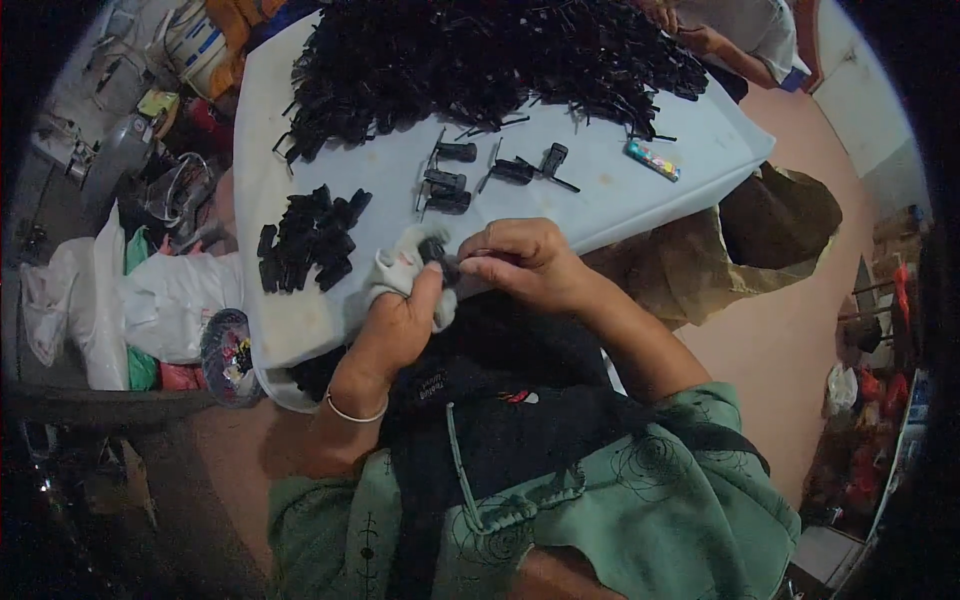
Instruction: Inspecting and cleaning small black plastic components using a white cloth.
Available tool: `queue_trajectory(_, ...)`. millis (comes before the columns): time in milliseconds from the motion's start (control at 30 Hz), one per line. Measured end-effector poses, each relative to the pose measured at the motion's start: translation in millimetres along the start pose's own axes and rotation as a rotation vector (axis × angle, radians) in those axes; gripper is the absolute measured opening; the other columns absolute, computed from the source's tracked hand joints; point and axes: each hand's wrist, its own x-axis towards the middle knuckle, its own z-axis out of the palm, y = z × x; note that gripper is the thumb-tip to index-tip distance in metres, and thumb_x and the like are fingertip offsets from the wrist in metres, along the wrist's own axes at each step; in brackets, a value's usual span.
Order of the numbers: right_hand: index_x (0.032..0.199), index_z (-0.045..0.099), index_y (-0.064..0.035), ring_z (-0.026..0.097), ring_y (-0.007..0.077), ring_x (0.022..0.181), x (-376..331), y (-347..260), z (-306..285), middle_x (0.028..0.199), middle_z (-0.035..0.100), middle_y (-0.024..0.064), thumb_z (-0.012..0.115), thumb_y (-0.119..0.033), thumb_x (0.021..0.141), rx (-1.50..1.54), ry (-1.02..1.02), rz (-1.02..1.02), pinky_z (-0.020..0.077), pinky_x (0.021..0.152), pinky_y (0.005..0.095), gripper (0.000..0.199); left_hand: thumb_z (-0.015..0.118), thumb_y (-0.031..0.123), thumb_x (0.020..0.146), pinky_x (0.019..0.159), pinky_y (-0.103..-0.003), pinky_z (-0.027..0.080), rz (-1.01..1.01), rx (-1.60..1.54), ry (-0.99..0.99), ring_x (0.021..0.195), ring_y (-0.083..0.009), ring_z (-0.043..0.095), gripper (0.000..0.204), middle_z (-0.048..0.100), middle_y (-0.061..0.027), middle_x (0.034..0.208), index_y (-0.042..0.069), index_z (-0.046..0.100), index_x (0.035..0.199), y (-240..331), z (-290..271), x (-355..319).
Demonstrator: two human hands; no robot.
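Observation:
A white cloth (pixel 393 272) is bunched in my left hand (pixel 392 328), which grips a small black plastic part (pixel 437 250) against it with the thumb. My right hand (pixel 530 262) is closed in a pinch at the part's right side; its fingertips hide what they grip there. Both hands are over the near edge of the white-covered table (pixel 370 165). Beyond them lie several loose black parts (pixel 447 182) with thin stems. To the left is a small heap of black pieces (pixel 312 238). A large pile of similar parts (pixel 470 65) covers the table's far side.
A colourful slim tube (pixel 653 160) lies on the table's right side. An open brown paper sack (pixel 740 240) stands right of the table. At the far right, another person's arm (pixel 725 50) reaches to the pile. White bags (pixel 180 305) and a clear bowl (pixel 230 355) are left.

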Motion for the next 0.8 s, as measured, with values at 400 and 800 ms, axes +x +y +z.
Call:
queue_trajectory(400,0.078,0.050,0.0001,0.047,0.0202,0.057,-3,-17,10,0.062,0.048,0.0090,0.051,-0.017,0.085,0.066,0.041,0.174,0.0384,0.053,0.0311,0.019,0.046,0.009,0.082,0.057,-0.023,0.041,-0.279,-0.366,-0.074,0.065,-0.0090,0.047,0.023,0.051,-0.0020,0.078,0.001,0.048,0.103,14,3,0)
queue_trajectory(800,0.072,0.048,0.0012,0.049,0.0390,0.060,6,-12,24,0.062,0.050,0.0204,0.048,-0.015,0.085,-0.193,-0.031,0.071,0.0389,0.054,0.0421,0.021,0.046,0.016,0.080,0.072,-0.040,0.043,0.129,0.497,-0.028,0.084,-0.0353,0.054,0.026,0.056,-0.0208,0.088,0.001,0.052,0.101,-6,7,-5)
